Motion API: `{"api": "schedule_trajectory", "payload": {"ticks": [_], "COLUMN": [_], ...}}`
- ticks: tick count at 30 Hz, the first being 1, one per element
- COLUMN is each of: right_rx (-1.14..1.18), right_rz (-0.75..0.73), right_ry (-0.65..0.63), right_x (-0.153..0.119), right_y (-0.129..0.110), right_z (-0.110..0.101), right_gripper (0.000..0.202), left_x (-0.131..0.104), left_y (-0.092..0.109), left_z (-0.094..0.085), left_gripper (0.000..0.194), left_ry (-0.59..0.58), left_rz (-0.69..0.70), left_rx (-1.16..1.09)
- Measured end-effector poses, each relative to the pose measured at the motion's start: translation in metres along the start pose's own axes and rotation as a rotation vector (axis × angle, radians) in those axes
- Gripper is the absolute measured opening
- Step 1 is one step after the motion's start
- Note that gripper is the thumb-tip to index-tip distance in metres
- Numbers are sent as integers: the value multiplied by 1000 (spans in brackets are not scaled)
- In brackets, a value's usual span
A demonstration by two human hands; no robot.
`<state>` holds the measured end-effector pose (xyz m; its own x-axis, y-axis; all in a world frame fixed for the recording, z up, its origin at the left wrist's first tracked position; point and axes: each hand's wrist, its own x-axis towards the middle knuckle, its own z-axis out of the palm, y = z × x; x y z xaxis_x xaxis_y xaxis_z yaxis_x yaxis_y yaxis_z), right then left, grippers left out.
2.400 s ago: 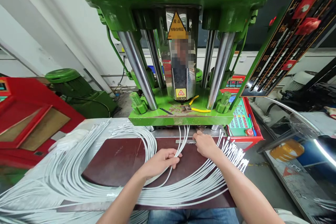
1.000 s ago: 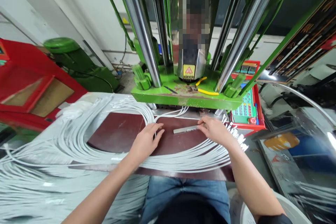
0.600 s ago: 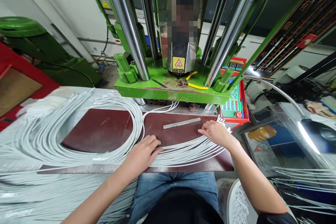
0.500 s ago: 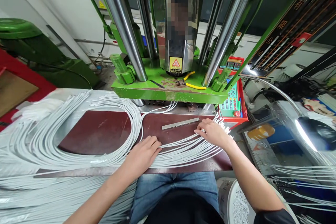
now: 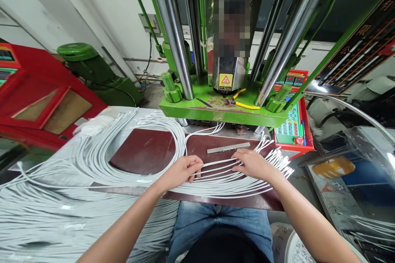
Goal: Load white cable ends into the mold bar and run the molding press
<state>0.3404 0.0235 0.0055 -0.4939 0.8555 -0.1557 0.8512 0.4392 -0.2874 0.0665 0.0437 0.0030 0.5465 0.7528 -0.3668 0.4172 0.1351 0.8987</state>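
Note:
My left hand (image 5: 182, 169) pinches a few white cables (image 5: 216, 164) on the dark red work mat (image 5: 145, 154). My right hand (image 5: 253, 163) rests its fingers on the same cables a little further right, just below a thin metal bar (image 5: 228, 147). The cables fan out to white connector ends (image 5: 279, 160) at the mat's right edge. A few other cables (image 5: 212, 128) run under the green press platen (image 5: 222, 113).
A large loop of white cables (image 5: 92, 160) covers the table's left side. Yellow-handled pliers (image 5: 243, 104) lie on the platen between chrome columns (image 5: 173, 33). A red control box (image 5: 293, 119) stands right, a red cabinet (image 5: 37, 98) left, a white bucket (image 5: 293, 248) at lower right.
My right hand left the metal bar and moved down onto the fanned cables. My left hand moved from flat on the cables to pinching a few strands nearer my right hand.

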Motion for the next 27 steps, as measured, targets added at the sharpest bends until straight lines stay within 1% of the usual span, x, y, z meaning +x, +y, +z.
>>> {"api": "schedule_trajectory", "payload": {"ticks": [2,6,8,10,12,13,14,16,18,20,22,23,24,25,26,27], "right_rx": [-36,-147,-168,-147,-100,-72,-46,6,61,133,231,276,306,305,264,187], "right_rz": [5,-19,-36,-22,1,-1,-12,-56,-87,-60,14,61,103,136,161,180], "right_ry": [-30,-70,-41,7,48,68,91,138,164,168,169,179,194,207,210,200], "right_x": [2,4,5,3,0,-2,-5,-12,-20,-29,-37,-41,-44,-47,-49,-50], "right_y": [1,-1,-2,-5,-11,-14,-19,-28,-35,-33,-22,-14,-6,0,4,5], "right_z": [-1,-3,-6,-13,-24,-31,-38,-52,-64,-75,-84,-87,-89,-89,-88,-85], "right_gripper": [29,13,13,14,15,15,15,16,23,32,40,46,51,55,57,56], "left_x": [1,3,2,1,-2,-3,-5,-8,-11,-16,-23,-28,-33,-38,-41,-44], "left_y": [0,0,-1,0,5,9,13,24,35,44,50,53,54,56,56,55], "left_z": [-1,-4,-4,-2,4,8,11,12,5,-12,-32,-38,-41,-39,-30,-15], "left_gripper": [32,33,32,30,36,38,35,29,32,33,30,30,29,29,28,28], "left_ry": [3,9,21,58,77,57,18,-80,-122,-87,-28,-30,-80,-176,-300,-463], "left_rz": [11,22,34,63,120,148,164,151,107,103,150,167,167,149,109,58], "left_rx": [-9,11,23,41,79,104,129,149,113,51,-5,-24,-21,6,48,120]}}
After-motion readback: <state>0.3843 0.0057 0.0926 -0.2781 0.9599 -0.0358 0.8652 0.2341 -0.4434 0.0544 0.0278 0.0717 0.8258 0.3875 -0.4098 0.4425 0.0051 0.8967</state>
